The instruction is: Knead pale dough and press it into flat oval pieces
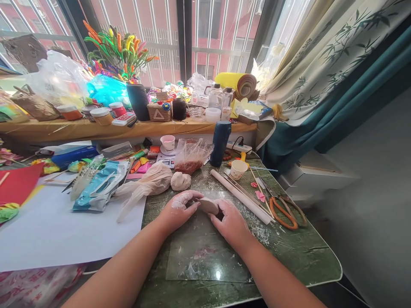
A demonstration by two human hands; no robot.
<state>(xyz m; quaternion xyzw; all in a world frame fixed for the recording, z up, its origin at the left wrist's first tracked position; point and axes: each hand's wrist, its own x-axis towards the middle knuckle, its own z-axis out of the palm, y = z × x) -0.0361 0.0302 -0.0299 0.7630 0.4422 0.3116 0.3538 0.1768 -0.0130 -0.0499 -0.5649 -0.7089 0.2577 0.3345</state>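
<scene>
A flattened pale piece of clay [208, 205] is held between both hands, over a clear plastic sheet [192, 256] on the green table. My left hand [181, 207], dusted with white, pinches its left edge with fingers and thumb. On its other side, my right hand [229, 220] is closed on the right edge, thumb toward me. Just beyond the left hand sits a lump of whitish clay [180, 181]. Beside that lump lies a crumpled, translucent plastic bag [154, 182]. The undersides of the fingers are partly hidden.
Right of my hands lie a pale rolling pin [240, 196], thin sticks and orange-handled scissors [284, 214]. A paper cup [238, 169] and a dark blue bottle [220, 143] stand behind. White paper [80, 239] covers the left side. Jars and craft supplies crowd the windowsill [180, 127].
</scene>
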